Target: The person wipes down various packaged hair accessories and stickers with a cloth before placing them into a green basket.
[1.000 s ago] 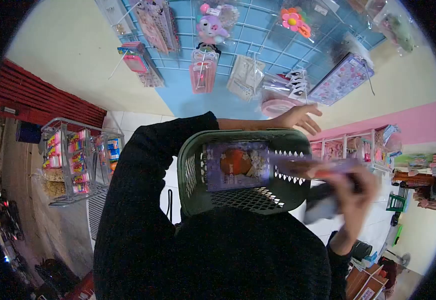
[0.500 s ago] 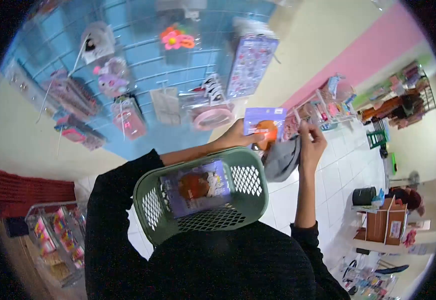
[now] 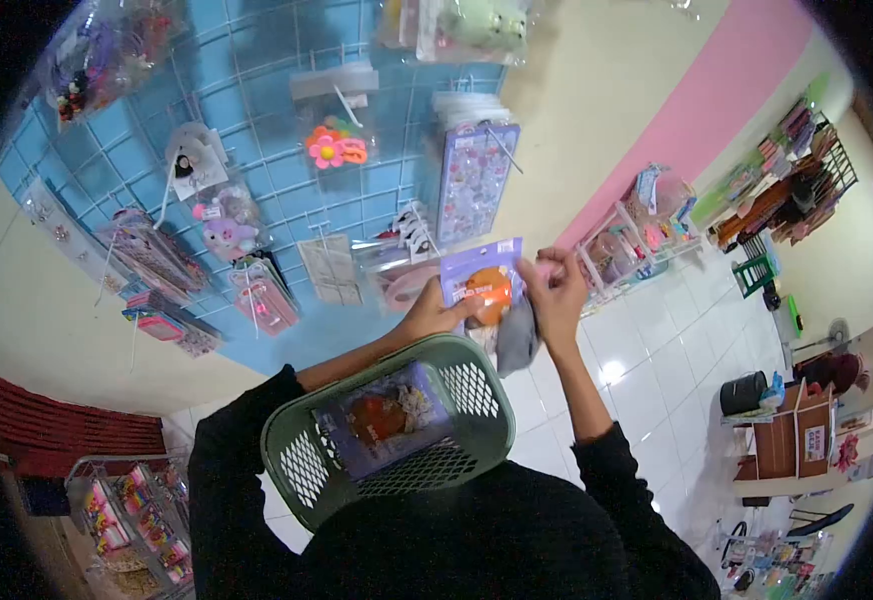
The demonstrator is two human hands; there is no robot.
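My left hand [image 3: 435, 314] grips the left side of a purple packet [image 3: 485, 285] with an orange picture on it. At the packet's right edge is my right hand [image 3: 560, 295], its fingers bent together; what they hold, if anything, is hidden. A grey cloth [image 3: 518, 340] hangs just below, between the hands. The green basket [image 3: 487, 440] rests against my body under my left forearm. Inside it lies another purple packet [image 3: 387, 420] with an orange-brown picture.
A blue wire grid [image 3: 257, 130] with hanging hair clips and packaged goods is ahead. A white rack [image 3: 637, 250] stands to the right above the tiled floor. A rack of small packets [image 3: 137, 520] is at lower left, a brown counter [image 3: 782, 440] at right.
Both hands and the purple packet have shifted left and slightly down in view. My right hand has come closer to the packet's upper edge, and the grey cloth looks more bunched.
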